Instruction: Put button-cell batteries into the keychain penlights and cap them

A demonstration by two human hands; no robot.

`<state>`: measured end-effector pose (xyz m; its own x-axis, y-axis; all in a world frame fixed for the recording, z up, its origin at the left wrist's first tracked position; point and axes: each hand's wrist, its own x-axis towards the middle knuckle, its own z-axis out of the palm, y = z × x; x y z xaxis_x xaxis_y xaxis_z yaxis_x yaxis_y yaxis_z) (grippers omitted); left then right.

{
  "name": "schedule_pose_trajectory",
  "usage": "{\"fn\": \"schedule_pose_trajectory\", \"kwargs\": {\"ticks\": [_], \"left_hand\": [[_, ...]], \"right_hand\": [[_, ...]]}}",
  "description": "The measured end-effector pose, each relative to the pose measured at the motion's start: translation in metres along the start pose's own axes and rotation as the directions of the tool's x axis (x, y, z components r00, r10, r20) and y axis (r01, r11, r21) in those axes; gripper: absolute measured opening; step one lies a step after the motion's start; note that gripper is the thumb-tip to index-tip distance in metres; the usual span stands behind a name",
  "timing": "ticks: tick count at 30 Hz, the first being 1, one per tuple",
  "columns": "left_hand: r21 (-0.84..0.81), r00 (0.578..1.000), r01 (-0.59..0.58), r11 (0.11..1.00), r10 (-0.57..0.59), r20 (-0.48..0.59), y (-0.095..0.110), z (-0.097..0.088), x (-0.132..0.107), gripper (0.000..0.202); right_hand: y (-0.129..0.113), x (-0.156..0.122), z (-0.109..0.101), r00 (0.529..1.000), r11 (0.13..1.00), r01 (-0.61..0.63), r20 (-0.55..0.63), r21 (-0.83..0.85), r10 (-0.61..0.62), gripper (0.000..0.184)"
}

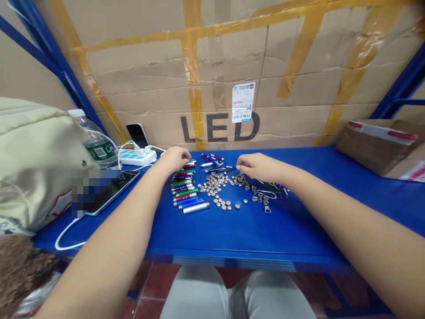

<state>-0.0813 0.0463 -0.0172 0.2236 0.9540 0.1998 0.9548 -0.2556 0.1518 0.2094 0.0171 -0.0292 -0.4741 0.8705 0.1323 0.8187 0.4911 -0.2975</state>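
Note:
My left hand (173, 159) is at the far end of a row of small metal penlight-like tubes (185, 193) in silver, blue, red, green and purple. Its fingers are curled closed near the farthest tubes, and whatever they grip is hidden. Fingers pinched together, my right hand (255, 165) hovers by a dark tube (215, 170) with a thin clasp at its end. What is in that pinch is too small to make out. Many button cells (215, 184) lie scattered between the hands. Metal clips (265, 195) lie below my right wrist, and more loose tubes (212, 158) lie behind the cells.
A large cardboard box (219, 57) stands along the back of the blue table (252, 235). To the left are a beige bag (43, 155), a bottle (96, 144), a power strip (137, 157), a phone (137, 134) and a tablet (113, 190). A smaller carton (375, 148) sits right.

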Motion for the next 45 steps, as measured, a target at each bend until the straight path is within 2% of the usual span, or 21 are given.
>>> {"fn": "schedule_pose_trajectory", "kwargs": {"ticks": [4, 8, 15, 21, 27, 32, 35, 38, 41, 45], "left_hand": [[0.062, 0.995, -0.006, 0.998, 0.0, 0.103, -0.013, -0.004, -0.002, 0.015], [0.101, 0.991, -0.023, 0.995, 0.009, 0.135, -0.016, 0.0, 0.002, 0.018], [0.144, 0.993, -0.021, 0.989, 0.004, 0.12, -0.017, 0.012, 0.01, 0.017], [0.135, 0.997, -0.034, 0.99, 0.025, 0.071, -0.011, 0.015, 0.009, 0.011], [0.083, 0.996, -0.084, 0.993, 0.087, -0.031, 0.007, 0.002, 0.0, 0.023], [-0.097, 0.962, -0.265, 0.959, 0.255, -0.099, 0.036, -0.001, -0.01, 0.035], [-0.111, 0.941, -0.336, 0.935, 0.329, -0.08, 0.046, 0.0, -0.014, 0.042], [-0.105, 0.917, -0.399, 0.911, 0.393, -0.068, 0.048, -0.001, -0.016, 0.032], [-0.133, 0.91, -0.414, 0.9, 0.413, -0.041, 0.05, -0.002, -0.017, 0.025], [-0.224, 0.886, -0.454, 0.863, 0.463, -0.012, 0.054, -0.001, -0.02, 0.024]], "right_hand": [[-0.001, -0.001, 0.0, 1.0, 1.0, 0.004, 0.022, 0.005, -0.004, 0.022], [-0.001, 0.0, 0.0, 0.999, 1.0, 0.009, 0.031, -0.005, -0.009, 0.023], [-0.005, -0.001, 0.001, 0.997, 0.998, 0.055, 0.047, -0.006, -0.055, 0.024], [-0.012, -0.005, 0.0, 0.969, 0.969, 0.236, 0.086, -0.073, -0.23, 0.02], [-0.014, -0.006, 0.006, 0.97, 0.973, 0.218, 0.127, -0.077, -0.207, 0.017], [-0.014, -0.003, 0.011, 0.97, 0.971, 0.222, 0.118, -0.084, -0.211, 0.015], [-0.016, -0.002, 0.012, 0.972, 0.973, 0.214, 0.119, -0.081, -0.204, 0.012], [-0.016, -0.001, 0.013, 0.97, 0.972, 0.222, 0.118, -0.081, -0.212, 0.011], [-0.015, 0.0, 0.013, 0.968, 0.97, 0.232, 0.118, -0.078, -0.222, 0.011], [-0.011, 0.0, 0.013, 0.963, 0.965, 0.251, 0.115, -0.075, -0.242, 0.012]]}}
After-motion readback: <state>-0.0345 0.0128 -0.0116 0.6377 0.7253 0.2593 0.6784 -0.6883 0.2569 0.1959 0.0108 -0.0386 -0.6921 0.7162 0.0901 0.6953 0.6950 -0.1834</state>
